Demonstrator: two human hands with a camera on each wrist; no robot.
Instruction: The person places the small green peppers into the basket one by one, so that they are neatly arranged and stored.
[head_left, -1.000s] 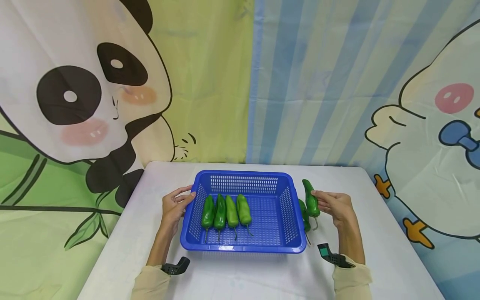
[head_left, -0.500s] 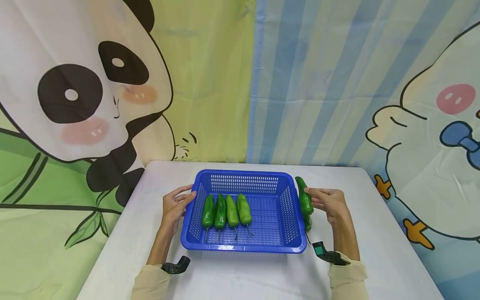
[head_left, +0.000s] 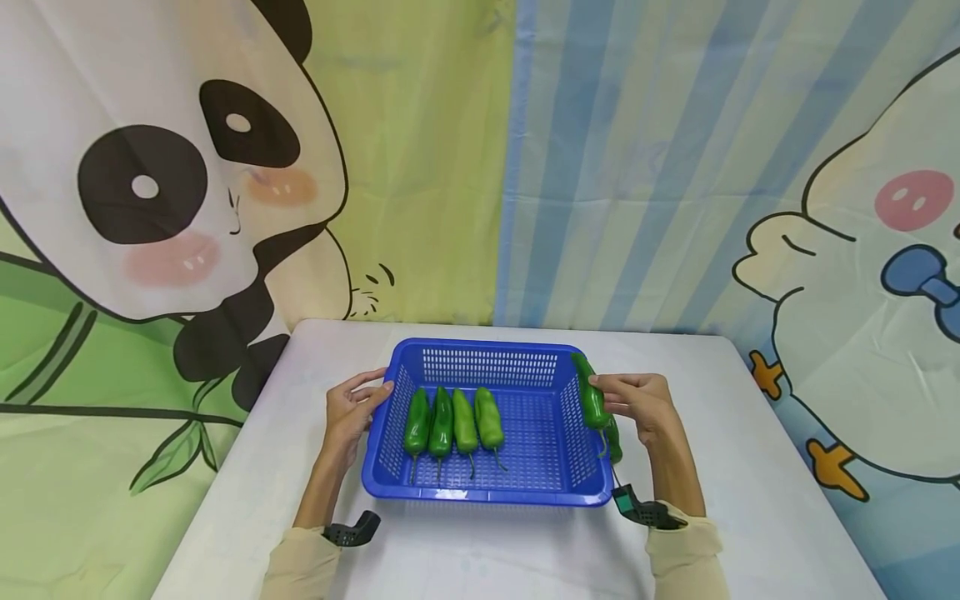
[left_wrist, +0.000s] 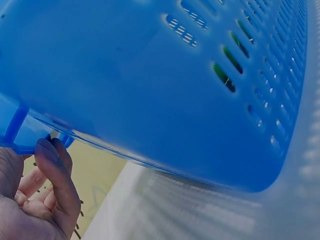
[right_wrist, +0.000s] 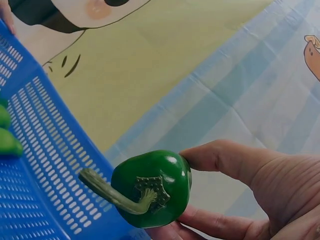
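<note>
A blue perforated plastic basket (head_left: 487, 498) stands in the middle of the head view. My left hand (head_left: 350, 417) pinches its left rim; the left wrist view shows the thumb and fingers (left_wrist: 57, 180) at the edge. Between thumb and fingers, my right hand (head_left: 648, 408) pinches a glossy dark green pepper (head_left: 591, 398) over the basket's right rim, stem toward me. That pepper's stem end (right_wrist: 152, 192) faces the right wrist camera. Several green peppers (head_left: 464, 423) lie side by side in the left half of the basket, stems toward me.
Just outside the basket's right wall lies another green pepper (head_left: 615, 442), partly hidden by the rim and the held one. A white-covered table (head_left: 510, 550) carries everything. Behind it hangs a cartoon-printed curtain (head_left: 420, 167).
My right hand has carried its pepper leftward, from beside the basket to over the right rim. The left hand and the basket have stayed in place.
</note>
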